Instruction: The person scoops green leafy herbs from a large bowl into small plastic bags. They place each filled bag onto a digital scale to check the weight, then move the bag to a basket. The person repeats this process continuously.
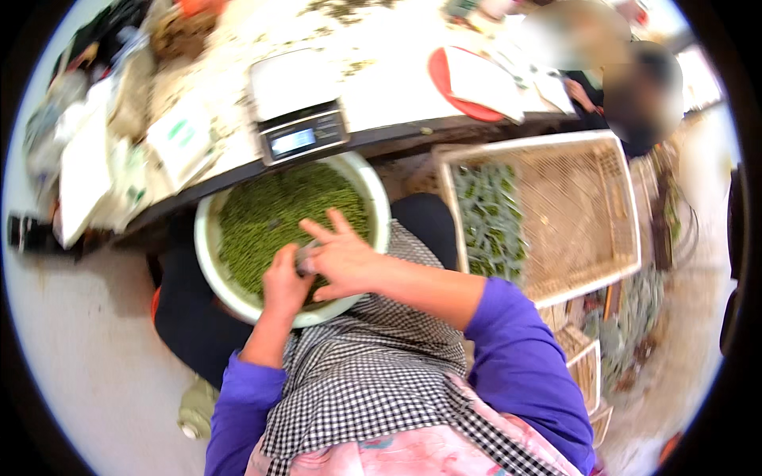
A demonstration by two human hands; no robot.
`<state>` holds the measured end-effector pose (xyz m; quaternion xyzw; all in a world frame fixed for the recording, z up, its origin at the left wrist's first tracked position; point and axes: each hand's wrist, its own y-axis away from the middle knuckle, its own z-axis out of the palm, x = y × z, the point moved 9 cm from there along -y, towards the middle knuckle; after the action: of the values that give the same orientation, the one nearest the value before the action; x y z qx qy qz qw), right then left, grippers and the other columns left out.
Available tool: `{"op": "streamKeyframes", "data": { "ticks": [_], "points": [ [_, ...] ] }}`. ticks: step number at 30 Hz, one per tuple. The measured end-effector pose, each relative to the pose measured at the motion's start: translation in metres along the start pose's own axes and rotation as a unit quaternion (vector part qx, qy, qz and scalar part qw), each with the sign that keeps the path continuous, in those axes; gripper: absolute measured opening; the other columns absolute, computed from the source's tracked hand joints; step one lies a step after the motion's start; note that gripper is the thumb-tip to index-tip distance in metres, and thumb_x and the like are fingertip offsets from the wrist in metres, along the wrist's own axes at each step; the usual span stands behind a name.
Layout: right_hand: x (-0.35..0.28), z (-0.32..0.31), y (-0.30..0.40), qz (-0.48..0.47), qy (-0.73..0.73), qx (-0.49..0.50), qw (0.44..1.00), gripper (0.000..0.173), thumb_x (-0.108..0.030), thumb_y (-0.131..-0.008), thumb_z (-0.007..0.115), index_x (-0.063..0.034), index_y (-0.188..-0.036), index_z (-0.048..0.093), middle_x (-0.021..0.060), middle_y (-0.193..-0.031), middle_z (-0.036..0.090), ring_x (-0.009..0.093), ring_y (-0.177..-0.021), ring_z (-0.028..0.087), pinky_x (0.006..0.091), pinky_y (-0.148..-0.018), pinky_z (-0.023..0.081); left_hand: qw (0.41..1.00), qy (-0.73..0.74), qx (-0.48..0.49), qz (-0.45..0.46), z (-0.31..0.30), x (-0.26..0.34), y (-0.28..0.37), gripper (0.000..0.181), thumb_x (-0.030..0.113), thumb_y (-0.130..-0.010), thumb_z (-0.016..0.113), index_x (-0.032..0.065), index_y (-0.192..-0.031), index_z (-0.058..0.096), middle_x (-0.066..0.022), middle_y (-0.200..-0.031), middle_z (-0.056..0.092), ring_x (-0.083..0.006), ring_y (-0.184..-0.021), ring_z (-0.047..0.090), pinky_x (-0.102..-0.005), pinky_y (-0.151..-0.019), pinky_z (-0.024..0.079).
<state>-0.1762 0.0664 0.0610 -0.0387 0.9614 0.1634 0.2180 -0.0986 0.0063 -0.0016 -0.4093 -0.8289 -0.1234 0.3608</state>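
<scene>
A round pale basin [204,262] on my lap holds a heap of small green pieces [262,220], perhaps tea leaves. Over its near side my left hand [286,279] grips a small greyish, partly see-through bag [305,259]. My right hand [348,259] is against the bag from the right, with two fingers spread outward over the green heap; whether it grips the bag is hidden. Just beyond the basin, a digital scale [297,116] with a lit display stands at the table's edge.
The table [381,89] bears scattered green bits, white packets [181,140] at the left and a red plate [443,77] under a white sheet. Right of me, a plastic crate [539,146] holds rows of small green-filled packets [491,220]. Other people sit at the upper right.
</scene>
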Motion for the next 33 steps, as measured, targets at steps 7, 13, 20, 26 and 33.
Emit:
{"op": "streamKeyframes", "data": {
  "ticks": [7,13,20,26,33],
  "points": [
    [0.021,-0.016,0.048,0.008,-0.007,0.148,0.989,0.043,-0.033,-0.076,0.074,-0.0181,-0.115,0.070,0.0035,-0.119,0.067,0.032,-0.138,0.038,0.0657,-0.113,0.018,0.999,-0.007,-0.036,-0.026,-0.005,0.022,-0.014,0.047,0.003,-0.067,0.075,0.0043,-0.110,0.058,-0.0185,-0.101,0.066,-0.0385,-0.089,0.066,-0.0431,-0.074,0.055],
    [0.021,-0.053,0.149,0.021,0.100,0.366,0.925,0.009,-0.023,-0.071,0.068,-0.0155,-0.073,0.063,-0.0019,-0.068,0.061,0.019,-0.077,0.057,0.0406,-0.083,0.043,0.954,0.250,-0.163,0.029,0.031,0.104,0.002,0.071,-0.001,-0.073,0.076,0.0054,-0.136,0.045,-0.0156,-0.127,0.059,-0.0262,-0.106,0.065,-0.0353,-0.087,0.055],
    [0.142,-0.041,0.404,0.535,0.165,0.456,0.691,0.006,-0.017,-0.087,0.067,-0.0124,-0.089,0.069,0.0099,-0.089,0.071,0.026,-0.086,0.066,0.0432,-0.091,0.043,0.949,0.269,-0.158,-0.041,0.035,0.069,0.001,0.066,-0.011,-0.083,0.062,0.0097,-0.142,0.041,-0.0124,-0.131,0.051,-0.0193,-0.109,0.062,-0.0286,-0.085,0.055],
    [0.219,0.103,0.515,0.777,0.121,0.192,0.587,0.019,-0.013,-0.088,0.052,-0.0081,-0.096,0.068,0.0160,-0.092,0.073,0.033,-0.090,0.070,0.0492,-0.100,0.039,0.935,0.309,-0.158,-0.067,0.044,0.057,0.011,0.061,-0.011,-0.085,0.061,0.0075,-0.140,0.042,-0.0125,-0.129,0.053,-0.0193,-0.107,0.063,-0.0286,-0.085,0.054],
    [0.241,0.176,0.482,0.731,-0.018,0.038,0.681,0.024,-0.020,-0.084,0.059,-0.0043,-0.095,0.074,0.0212,-0.100,0.071,0.037,-0.093,0.070,0.0469,-0.076,0.055,0.960,0.261,-0.088,-0.054,0.016,0.032,0.010,0.031,-0.002,-0.086,0.065,0.0012,-0.118,0.062,-0.0084,-0.107,0.068,-0.0172,-0.099,0.068,-0.0293,-0.084,0.056]
  ]
}}
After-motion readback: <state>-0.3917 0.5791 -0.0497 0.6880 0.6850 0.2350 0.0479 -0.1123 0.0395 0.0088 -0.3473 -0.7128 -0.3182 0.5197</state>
